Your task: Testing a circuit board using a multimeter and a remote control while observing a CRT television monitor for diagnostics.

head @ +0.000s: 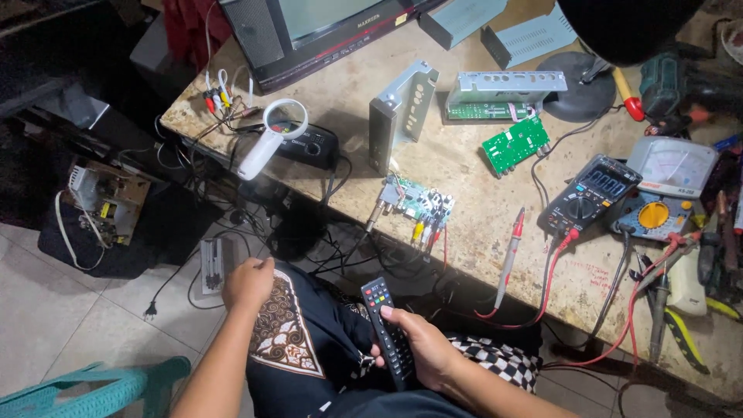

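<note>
So, right hand [424,350] wrapped around black remote [386,330], slim, red power button on top, rows of small keys, held over lap. Left hand [248,283] loosely curled on knee, holding nothing. Remote's lower end hidden in palm; key markings too small to make out.

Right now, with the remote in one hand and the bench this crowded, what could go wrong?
The bare circuit board sits at the table edge with cables hanging off; a snag by a knee could likely pull it down. The red probe also lies near that edge and may roll off. The right hand holds the remote loosely over the lap, so it could slip.
</note>
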